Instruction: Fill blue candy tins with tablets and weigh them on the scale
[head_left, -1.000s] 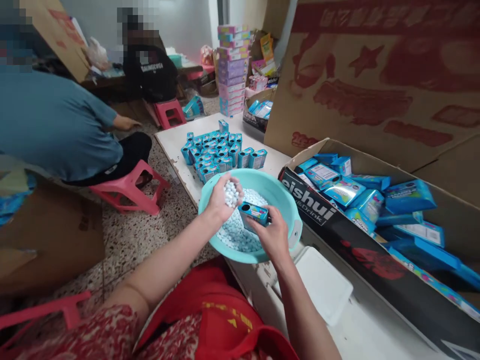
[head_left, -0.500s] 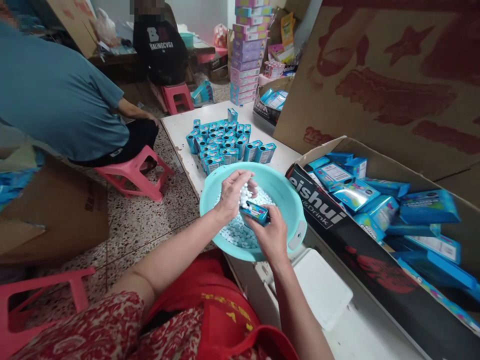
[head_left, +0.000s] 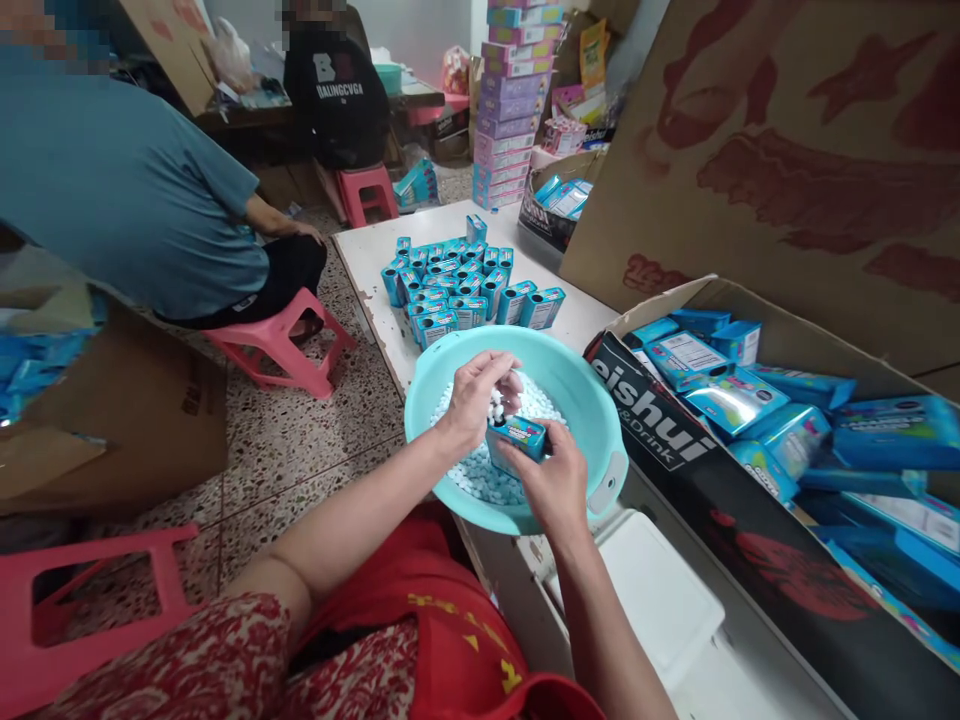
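My right hand [head_left: 556, 475] grips a small blue box [head_left: 517, 437] over the turquoise basin [head_left: 427, 375], the fingers and thumb around its sides. Just above the box's near-left end, my left hand [head_left: 478, 398] is cupped around several white candies [head_left: 496, 408], which lie at the opening. Loose white candies [head_left: 480, 485] cover the bottom of the basin. Beyond the basin, several blue boxes [head_left: 457, 285] stand upright in a cluster on the white table [head_left: 360, 265], many with a dark hole on top.
On the right, a long black carton [head_left: 667, 430] holds a heap of blue boxes. A white lid [head_left: 645, 590] lies beside the basin. Stacked pink and purple boxes [head_left: 506, 120] rise at the back. To the left, a person in blue [head_left: 142, 190] sits on a pink stool [head_left: 289, 345].
The view has shifted slightly, so the scene sits further right. Fewer white candies show in my left hand, and the box is now more upright under it.
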